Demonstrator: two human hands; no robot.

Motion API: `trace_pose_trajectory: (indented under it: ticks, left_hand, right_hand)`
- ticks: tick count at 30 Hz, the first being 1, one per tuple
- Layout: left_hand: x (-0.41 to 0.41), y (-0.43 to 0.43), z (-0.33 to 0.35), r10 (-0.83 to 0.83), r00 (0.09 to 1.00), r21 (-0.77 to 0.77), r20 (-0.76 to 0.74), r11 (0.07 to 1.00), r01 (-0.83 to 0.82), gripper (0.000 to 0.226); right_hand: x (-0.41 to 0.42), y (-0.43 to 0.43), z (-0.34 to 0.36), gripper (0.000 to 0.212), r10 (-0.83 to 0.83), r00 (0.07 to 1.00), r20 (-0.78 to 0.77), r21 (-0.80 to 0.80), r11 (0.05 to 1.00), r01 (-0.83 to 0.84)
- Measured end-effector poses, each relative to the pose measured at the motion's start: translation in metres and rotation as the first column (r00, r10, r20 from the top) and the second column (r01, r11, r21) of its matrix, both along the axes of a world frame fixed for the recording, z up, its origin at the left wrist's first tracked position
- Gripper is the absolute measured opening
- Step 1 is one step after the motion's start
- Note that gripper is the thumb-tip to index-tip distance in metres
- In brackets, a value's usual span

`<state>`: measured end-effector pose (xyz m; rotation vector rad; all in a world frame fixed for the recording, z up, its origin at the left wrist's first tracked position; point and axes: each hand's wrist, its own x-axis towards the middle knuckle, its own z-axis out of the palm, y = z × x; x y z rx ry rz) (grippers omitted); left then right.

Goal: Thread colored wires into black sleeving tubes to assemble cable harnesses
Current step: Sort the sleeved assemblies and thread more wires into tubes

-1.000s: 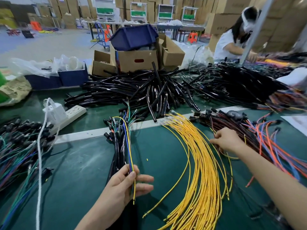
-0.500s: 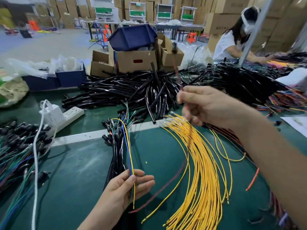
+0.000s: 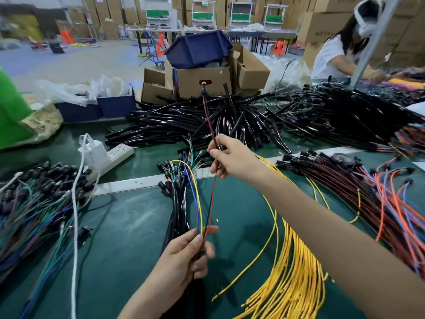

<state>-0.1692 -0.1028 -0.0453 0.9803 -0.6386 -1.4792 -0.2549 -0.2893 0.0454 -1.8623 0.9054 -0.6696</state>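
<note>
Over the green mat (image 3: 128, 226), mid-bench: right hand (image 3: 232, 157) pinches the red-and-black wire (image 3: 213, 194) partway up, fingers curled round it, with the plug (image 3: 203, 87) end standing up in front of the cardboard box (image 3: 202, 77). Left hand (image 3: 184, 256) sits low and close, thumb and fingers closed on the tips of the blue and yellow wires (image 3: 195, 192). The red-and-black wire's lower end runs into that same pinch and looks caught there, though the thumb hides the tip.

Step, as I read it: collecting the wire set before sleeving.
- Get all tips flush in the left pinch; staggered ends will jam at a tube mouth.
- Keep the new wire taut with the right hand, then run the fingers down it to take out the curl.
- Keep the plug clear of the black tubes (image 3: 207, 120) piled behind it, which could snag it.
- Don't loosen the left grip while reaching for a tube.

Versus earlier: half a second ago the wire's tail trailed loose across the mat, short of the left hand, and the right hand was further right. Now the tail is at the pinch. A second ago the right hand was down on the wire heap (image 3: 345, 192) at right, picking. Left hand has barely moved.
</note>
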Motion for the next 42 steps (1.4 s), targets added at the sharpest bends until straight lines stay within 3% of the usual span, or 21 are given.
trace_pose_trajectory:
  ticks: [8, 14, 19, 21, 24, 27, 29, 32, 34, 35, 37, 40, 42]
  left_hand:
    - [0.002, 0.001, -0.001, -0.014, 1.0, 0.025, -0.008, 1.0, 0.015, 0.026]
    - [0.001, 0.001, -0.001, 0.004, 0.997, 0.024, -0.073, 1.0, -0.002, 0.018]
    - [0.0, -0.001, -0.002, 0.019, 0.987, 0.026, -0.157, 1.0, -0.015, 0.023]
    - [-0.001, -0.002, -0.002, 0.02, 0.989, 0.01, -0.145, 1.0, -0.019, 0.018]
    - [0.001, -0.002, -0.005, 0.009, 0.988, -0.006, -0.152, 1.0, -0.01, 0.015]
    - [0.002, -0.003, -0.009, -0.01, 0.987, -0.013, -0.163, 1.0, 0.008, 0.015]
    - [0.003, -0.004, -0.011, -0.001, 0.985, -0.017, -0.171, 1.0, -0.002, 0.016]
    - [0.007, -0.005, -0.019, 0.014, 0.982, -0.014, -0.186, 1.0, -0.017, 0.02]
    - [0.01, -0.008, -0.028, 0.025, 0.972, 0.009, -0.233, 1.0, -0.023, 0.042]
    - [0.011, -0.009, -0.03, -0.017, 0.946, 0.002, -0.325, 1.0, 0.018, 0.05]
    - [0.005, -0.012, -0.027, -0.101, 0.846, -0.065, -0.524, 0.995, 0.078, 0.057]
    - [0.006, -0.012, -0.038, -0.194, 0.788, -0.196, -0.584, 0.976, 0.095, 0.087]
    - [0.003, -0.014, -0.041, -0.285, 0.751, -0.268, -0.596, 0.952, 0.149, 0.101]
  right_hand:
    - [0.014, -0.015, 0.004, 0.014, -0.109, 0.99, 0.093, 0.029, 0.994, 0.107]
    - [0.022, -0.015, -0.012, 0.021, -0.034, 0.994, 0.105, 0.25, 0.968, 0.006]
    - [-0.03, -0.046, -0.031, 0.026, -0.237, 0.971, -0.023, 0.155, 0.959, 0.238]
    - [-0.071, -0.068, -0.035, 0.021, -0.402, 0.904, -0.145, -0.055, 0.916, 0.398]
    - [-0.145, -0.096, -0.038, 0.021, -0.676, 0.689, -0.262, -0.361, 0.731, 0.579]
    - [-0.221, -0.113, -0.044, 0.022, -0.849, 0.416, -0.325, -0.508, 0.528, 0.681]
    - [-0.267, -0.113, -0.054, 0.022, -0.854, 0.252, -0.456, -0.531, 0.488, 0.693]
    - [-0.308, -0.104, -0.077, 0.018, -0.804, 0.238, -0.545, -0.465, 0.526, 0.712]
    - [-0.313, -0.101, -0.086, 0.016, -0.825, 0.245, -0.509, -0.501, 0.515, 0.696]
    - [-0.313, -0.101, -0.088, 0.015, -0.837, 0.242, -0.491, -0.516, 0.503, 0.693]
    - [-0.312, -0.104, -0.086, 0.014, -0.852, 0.226, -0.473, -0.52, 0.477, 0.709]
    - [-0.316, -0.111, -0.081, 0.013, -0.875, 0.183, -0.449, -0.523, 0.423, 0.74]
    - [-0.318, -0.114, -0.079, 0.016, -0.855, 0.163, -0.493, -0.545, 0.449, 0.707]
